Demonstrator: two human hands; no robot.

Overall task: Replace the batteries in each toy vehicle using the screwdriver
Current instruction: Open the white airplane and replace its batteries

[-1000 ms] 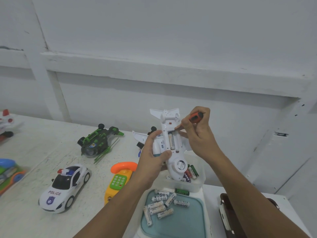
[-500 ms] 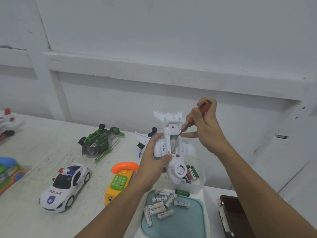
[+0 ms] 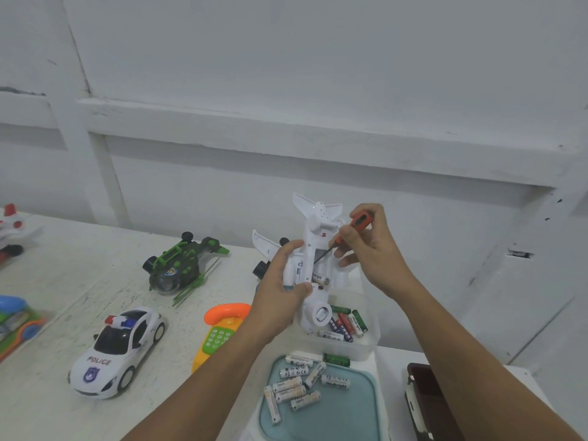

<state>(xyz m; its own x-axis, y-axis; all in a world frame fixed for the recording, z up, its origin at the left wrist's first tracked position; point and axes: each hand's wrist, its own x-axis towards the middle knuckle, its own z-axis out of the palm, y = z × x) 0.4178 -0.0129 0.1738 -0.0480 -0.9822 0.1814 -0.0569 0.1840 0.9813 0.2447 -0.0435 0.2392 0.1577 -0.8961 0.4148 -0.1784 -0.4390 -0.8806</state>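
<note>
Left hand (image 3: 280,291) grips the toy plane (image 3: 313,230) at mid-fuselage; right hand (image 3: 378,253) pinches the screwdriver (image 3: 361,219), tip in the battery bay (image 3: 319,265). I judge the plastic light, wings (image 3: 264,245) fragile: hold the fuselage.

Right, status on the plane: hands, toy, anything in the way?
Left hand grips toy plane, tail up. Right hand pinches orange screwdriver, tip in open battery bay, one battery sticking out. Path clear.

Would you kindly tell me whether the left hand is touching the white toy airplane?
Touching. The head view shows the left hand gripping the toy airplane, thumb and fingers curled round its fuselage with no gap.
</note>
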